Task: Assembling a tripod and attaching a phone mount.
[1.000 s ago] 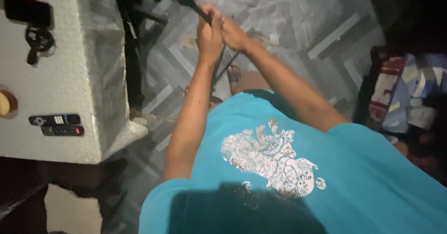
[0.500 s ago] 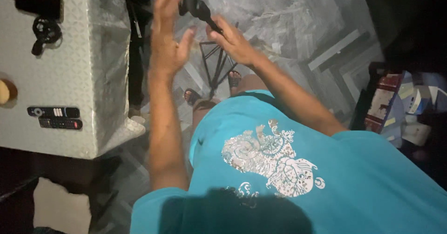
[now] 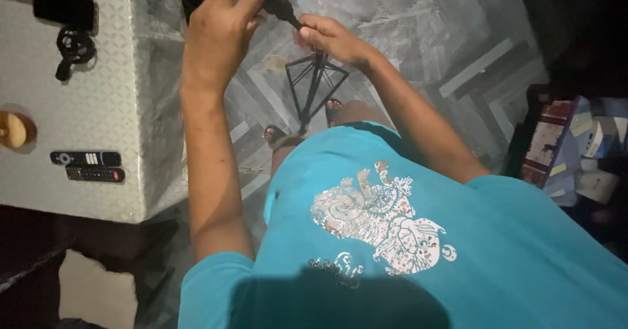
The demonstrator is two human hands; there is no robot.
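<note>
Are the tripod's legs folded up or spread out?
Spread out. The black tripod legs fan apart with braces between them on the floor.

The floor (image 3: 418, 34) is laid in grey planks set in a herringbone pattern, lit brightest near the top and falling into deep shadow at the right and lower left. A white table (image 3: 124, 106) with a small diamond-patterned covering stands at the left. At the right edge a dark shelf (image 3: 569, 152) holds stacked boxes and papers.
</note>
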